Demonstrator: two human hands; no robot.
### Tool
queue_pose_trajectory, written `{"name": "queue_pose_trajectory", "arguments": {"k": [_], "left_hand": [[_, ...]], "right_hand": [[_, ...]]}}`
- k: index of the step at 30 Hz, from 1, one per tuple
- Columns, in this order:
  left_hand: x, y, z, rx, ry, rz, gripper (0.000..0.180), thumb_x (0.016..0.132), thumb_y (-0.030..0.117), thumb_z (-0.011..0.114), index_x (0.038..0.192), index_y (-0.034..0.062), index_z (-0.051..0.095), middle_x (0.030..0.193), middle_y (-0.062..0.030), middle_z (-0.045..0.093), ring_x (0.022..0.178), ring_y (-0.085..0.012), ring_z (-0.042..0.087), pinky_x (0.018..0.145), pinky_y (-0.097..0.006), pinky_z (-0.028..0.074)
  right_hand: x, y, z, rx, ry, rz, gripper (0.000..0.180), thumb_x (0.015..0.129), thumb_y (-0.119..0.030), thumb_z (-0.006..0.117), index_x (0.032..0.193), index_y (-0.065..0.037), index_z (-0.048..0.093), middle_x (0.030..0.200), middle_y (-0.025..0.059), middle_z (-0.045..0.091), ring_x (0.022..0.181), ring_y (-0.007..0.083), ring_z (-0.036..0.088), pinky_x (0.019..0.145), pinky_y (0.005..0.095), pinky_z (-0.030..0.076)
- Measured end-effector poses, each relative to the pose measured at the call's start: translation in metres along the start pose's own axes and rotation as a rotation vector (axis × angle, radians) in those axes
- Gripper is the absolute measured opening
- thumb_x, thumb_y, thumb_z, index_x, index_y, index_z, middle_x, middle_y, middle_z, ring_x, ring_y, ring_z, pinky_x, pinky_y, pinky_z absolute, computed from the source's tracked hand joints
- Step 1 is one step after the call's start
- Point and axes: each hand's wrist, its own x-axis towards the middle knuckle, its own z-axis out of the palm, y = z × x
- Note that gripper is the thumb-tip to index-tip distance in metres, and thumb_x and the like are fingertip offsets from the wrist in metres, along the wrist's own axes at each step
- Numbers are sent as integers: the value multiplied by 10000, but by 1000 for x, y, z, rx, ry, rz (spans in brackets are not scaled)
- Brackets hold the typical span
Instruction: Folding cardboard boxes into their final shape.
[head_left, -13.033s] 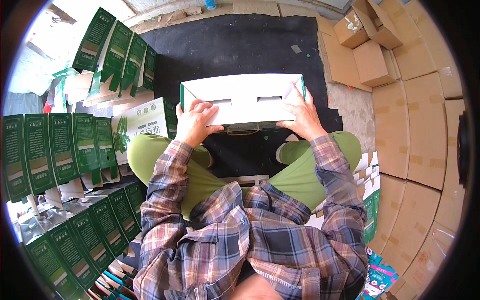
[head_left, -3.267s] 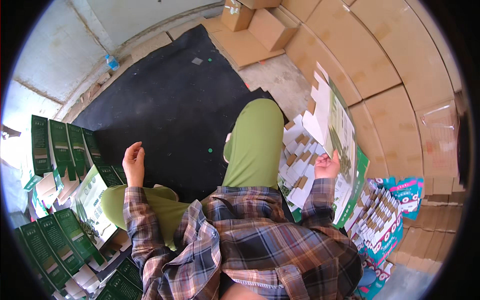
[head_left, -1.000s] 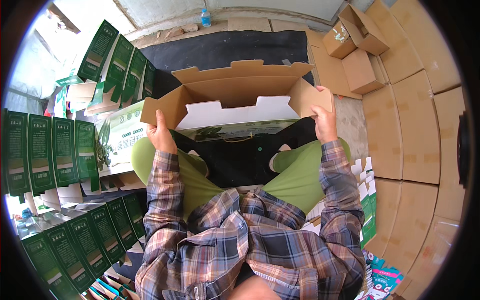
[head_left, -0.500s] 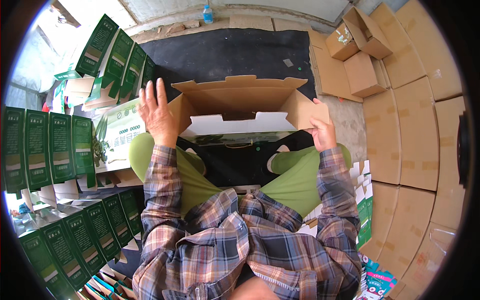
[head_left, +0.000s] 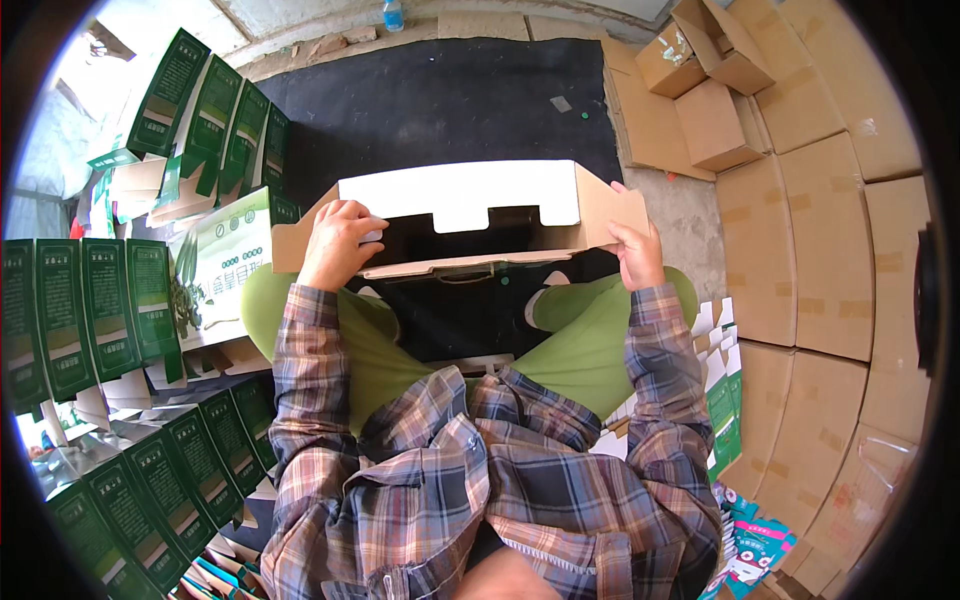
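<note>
Between my knees stands a cardboard box (head_left: 460, 196), brown inside, with a notched white flap spread over part of its opening. The box's dark interior shows below that flap's notches. My left hand (head_left: 340, 243) is closed on the box's near left corner, fingers curled over the edge; a small whitish bit shows by its fingertips, too small to make out. At the other end, my right hand (head_left: 634, 247) pinches the brown right end flap (head_left: 612, 212), thumb on its near side. A brown strip of cardboard (head_left: 470, 263) runs along the near edge.
Rows of green printed boxes (head_left: 105, 310) stand at my left, beside a pale green-and-white box (head_left: 225, 265). Brown cartons (head_left: 760, 255) are stacked on the right, with small open cartons (head_left: 715, 120) at the far right. A blue bottle (head_left: 393, 14) stands far off on the black mat's (head_left: 440, 110) far side.
The far flap has folded over toward me, its white face now showing. My left hand went from spread fingers to a closed grip on the left corner. My right hand stays on the right end flap.
</note>
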Motion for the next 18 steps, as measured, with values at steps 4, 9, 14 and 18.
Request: {"name": "queue_pose_trajectory", "arguments": {"k": [4, 9, 14, 18], "left_hand": [[-3, -2, -1, 40, -27, 2, 272, 657, 181, 763, 916, 114, 713, 909, -39, 595, 981, -238, 524, 984, -413, 351], [0, 2, -3, 46, -14, 6, 262, 668, 189, 759, 912, 110, 707, 903, -41, 601, 970, -237, 534, 1005, -423, 336], [-5, 7, -11, 139, 383, 37, 226, 708, 126, 718, 927, 78, 685, 891, -44, 593, 914, -251, 565, 991, -460, 354], [-21, 17, -27, 347, 902, -214, 235, 814, 137, 657, 1042, 84, 674, 867, -40, 568, 875, -193, 565, 896, -376, 391]], "right_hand": [[-4, -1, 17, -513, -152, -330, 600, 885, -176, 583, 1410, -57, 319, 1322, 139, 475, 1221, 239, 469, 1006, 341, 382], [22, 4, 10, -654, -251, -172, 368, 820, -279, 683, 1091, -33, 638, 1411, 125, 390, 1228, 250, 469, 996, 355, 371], [29, 15, 30, -1011, -146, -385, 295, 784, -220, 674, 1017, -43, 630, 1360, 122, 430, 1203, 303, 476, 974, 361, 400], [26, 15, 26, -1045, -170, -406, 302, 798, -231, 662, 1036, -49, 622, 1384, 114, 410, 1222, 294, 463, 983, 369, 394]]}}
